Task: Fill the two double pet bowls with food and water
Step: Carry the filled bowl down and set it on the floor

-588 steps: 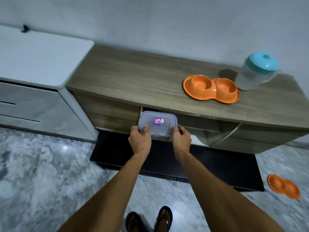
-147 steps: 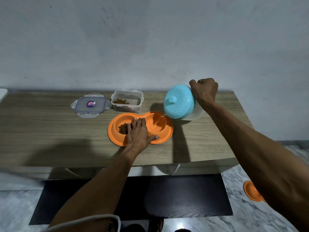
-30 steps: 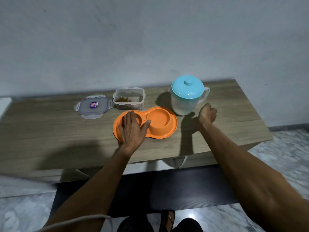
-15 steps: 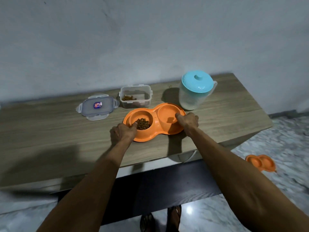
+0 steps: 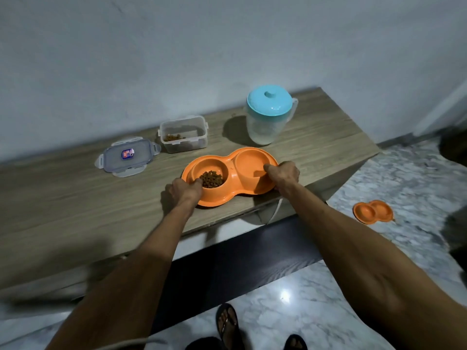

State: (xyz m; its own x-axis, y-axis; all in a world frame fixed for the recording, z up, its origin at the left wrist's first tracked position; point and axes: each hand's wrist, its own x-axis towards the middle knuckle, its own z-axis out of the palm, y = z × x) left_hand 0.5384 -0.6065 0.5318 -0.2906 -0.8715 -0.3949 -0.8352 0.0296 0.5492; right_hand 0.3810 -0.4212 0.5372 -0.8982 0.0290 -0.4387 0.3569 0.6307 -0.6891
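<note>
Furthest left of the orange plastic double bowl [image 5: 230, 173] lies the clear snap-on lid with the blue-and-red sticker [image 5: 127, 155], flat on the wooden cabinet top [image 5: 75, 198]. You need nothing from it now. Behind the bowl's left end stands the clear rectangular food box [image 5: 183, 137], open, with a little dry food on its bottom.

Your left hand [image 5: 183, 192] grips the bowl's left end, fingers curled over the rim beside the well of brown kibble [image 5: 211, 178]. The bowl itself sits near the front edge of the top. Your right hand [image 5: 283, 174] grips the bowl's right end, fingers hooked over the rim of the other well. I cannot tell how much water lies in that well. Behind the bowl's right end stands the clear plastic jug with the turquoise lid [image 5: 269, 114], upright and apart from your hands.

This looks like the lift-off. Raise both ends together and hold the bowl level, since the water side will slop first if your right hand leads or dips. Put your fingertips on the rim, not in the wells, and go slowly as you turn and lower.

Well to the right of the bowl, down on the grey marbled floor [image 5: 316, 286], lies the second orange double bowl [image 5: 373, 212]. Both its wells look empty, so that half of the task seems not yet done.
</note>
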